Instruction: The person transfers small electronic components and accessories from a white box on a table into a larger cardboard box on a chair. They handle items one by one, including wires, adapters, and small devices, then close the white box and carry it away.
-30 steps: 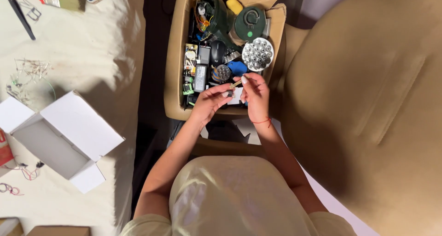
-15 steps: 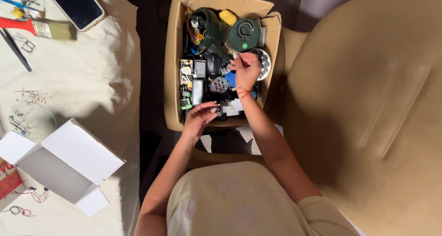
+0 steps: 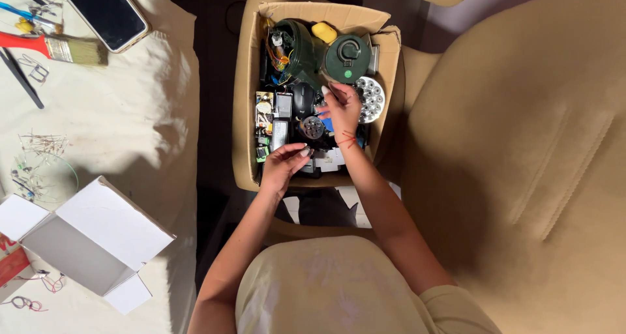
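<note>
You are looking straight down at a cardboard box (image 3: 246, 99) packed with electronic scrap, set in the upper middle of the frame between a cream cloth (image 3: 124, 138) on the left and a tan seat (image 3: 521, 145) on the right.

Your right hand (image 3: 340, 109) is deep in the box, near its centre. Its fingers are pinched together on something thin and small; it is too small to name. Just to the right of this hand lies a round LED disc (image 3: 373, 98), and above it a dark green round cap (image 3: 347, 59). A second green housing (image 3: 291, 49) with coloured wires fills the box's upper left corner, with a yellow piece (image 3: 324, 31) between the two.

Your left hand (image 3: 284, 166) sits at the box's lower edge, fingers curled inward. You cannot tell whether it holds anything. Close above it are a black mouse (image 3: 302, 99), a small grey gear-like part (image 3: 312, 127) and a green circuit board (image 3: 264, 112).

The box looks full, so the sorting seems at an early or middle stage: one small item is pinched, and nearly everything else lies in place.

At the lower left an open white box (image 3: 91, 236) sits with nothing visible inside. A phone (image 3: 107, 11) and a red-handled brush (image 3: 55, 47) lie at the upper left, with loose wire components (image 3: 39, 151) below them.
</note>
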